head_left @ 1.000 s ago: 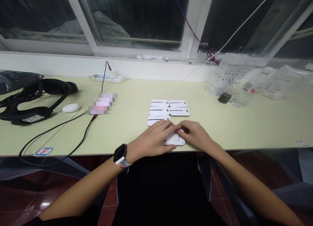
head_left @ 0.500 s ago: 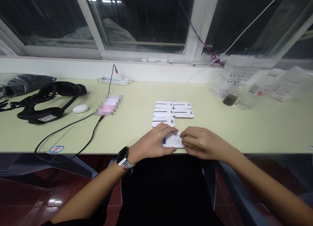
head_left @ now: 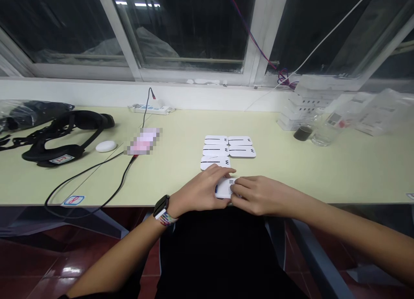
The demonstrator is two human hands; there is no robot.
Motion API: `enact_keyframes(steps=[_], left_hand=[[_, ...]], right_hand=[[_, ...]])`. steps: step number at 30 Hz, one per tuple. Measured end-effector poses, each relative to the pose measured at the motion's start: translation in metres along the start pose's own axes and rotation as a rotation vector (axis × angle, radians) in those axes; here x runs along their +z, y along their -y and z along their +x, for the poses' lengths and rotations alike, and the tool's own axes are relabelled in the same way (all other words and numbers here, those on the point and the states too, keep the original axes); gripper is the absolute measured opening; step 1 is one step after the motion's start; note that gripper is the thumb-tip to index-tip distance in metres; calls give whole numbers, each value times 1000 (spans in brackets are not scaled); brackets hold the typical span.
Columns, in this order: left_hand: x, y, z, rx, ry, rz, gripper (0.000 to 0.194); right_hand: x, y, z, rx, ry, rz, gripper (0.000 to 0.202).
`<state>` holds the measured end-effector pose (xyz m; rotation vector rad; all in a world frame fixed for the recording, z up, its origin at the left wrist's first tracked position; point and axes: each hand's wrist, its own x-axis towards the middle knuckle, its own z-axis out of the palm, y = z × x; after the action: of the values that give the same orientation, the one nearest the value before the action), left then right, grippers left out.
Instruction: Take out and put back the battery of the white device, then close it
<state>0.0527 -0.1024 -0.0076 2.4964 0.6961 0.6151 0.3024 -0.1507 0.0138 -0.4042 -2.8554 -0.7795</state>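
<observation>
A small flat white box (head_left: 223,190) with a printed code and a dark blue mark lies near the table's front edge. My left hand (head_left: 207,189) is closed round its left part, thumb along the near side and fingers along the far side. Over the right part of the box are the curled, closed fingers of my right hand (head_left: 254,194), touching its top and hiding that end. Just beyond my hands several similar white boxes (head_left: 242,151) are laid in two columns, each bearing a black stripe and a W-like mark; my left fingers hide part of the closest one.
On the left are a black headset (head_left: 61,150), a white oval case (head_left: 106,146), a blurred-out phone (head_left: 144,141) on a black cable, and a power strip (head_left: 153,109). At back right stand stacked white boxes (head_left: 308,103), a cup of dark liquid (head_left: 303,133) and a clear bottle (head_left: 321,137).
My right hand has moved left over the box, and its fingers now cover more of the printed label. My left hand keeps its hold. The laid-out boxes have not moved.
</observation>
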Motion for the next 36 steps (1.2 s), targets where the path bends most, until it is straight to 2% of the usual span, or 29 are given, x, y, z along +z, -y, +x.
enact_keyframes(steps=[12, 17, 19, 21, 24, 26, 31, 36], left_hand=[[-1, 0, 6, -18, 24, -30, 64], [0, 1, 5, -2, 11, -11, 63], [1, 2, 4, -6, -6, -12, 66], [2, 3, 2, -9, -23, -21, 69], [3, 4, 0, -20, -26, -40, 74], [4, 5, -1, -32, -24, -54, 79], [4, 7, -2, -39, -5, -63, 82], [3, 5, -1, -41, 6, -57, 80]], right_hand=[[8, 9, 1, 35, -37, -59, 20], [7, 5, 1, 55, -33, -1, 22], [6, 3, 0, 85, 3, 97, 17], [6, 2, -2, 199, 35, 245, 10], [6, 4, -6, 460, 36, 445, 34], [7, 5, -8, 584, 17, 564, 46], [8, 7, -10, 743, -53, 813, 44], [11, 10, -7, 804, -115, 892, 38]])
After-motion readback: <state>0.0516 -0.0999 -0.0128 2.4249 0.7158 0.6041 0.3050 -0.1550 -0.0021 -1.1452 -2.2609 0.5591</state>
